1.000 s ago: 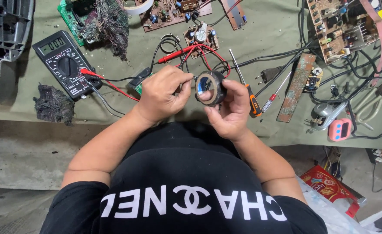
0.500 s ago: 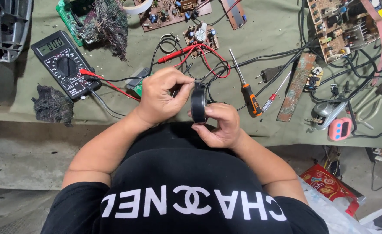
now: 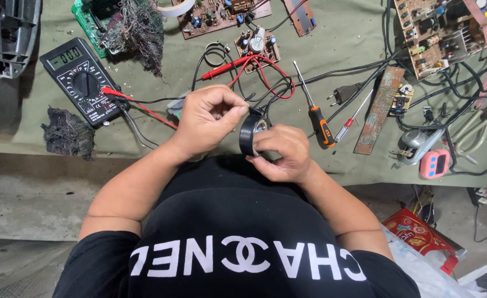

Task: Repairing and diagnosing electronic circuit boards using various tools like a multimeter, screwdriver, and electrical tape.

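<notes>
A roll of black electrical tape (image 3: 250,134) is held edge-on over the front of the workbench. My right hand (image 3: 283,153) grips the roll from below, fingers through and around it. My left hand (image 3: 207,118) pinches at the roll's upper edge with thumb and fingertips. Both hands hover above the olive cloth (image 3: 343,38) that covers the bench. Red and black probe leads (image 3: 254,66) lie just beyond my hands.
A black multimeter (image 3: 80,80) lies at the left, with dusty clumps (image 3: 67,132) near it. An orange-handled screwdriver (image 3: 318,116) and a thinner red one (image 3: 349,122) lie right of my hands. Circuit boards (image 3: 442,33), a plug (image 3: 345,94) and tangled cables fill the back and right.
The roll has turned from facing the camera to edge-on. My right hand has shifted under it, and my left hand's fingers have moved onto its upper edge.
</notes>
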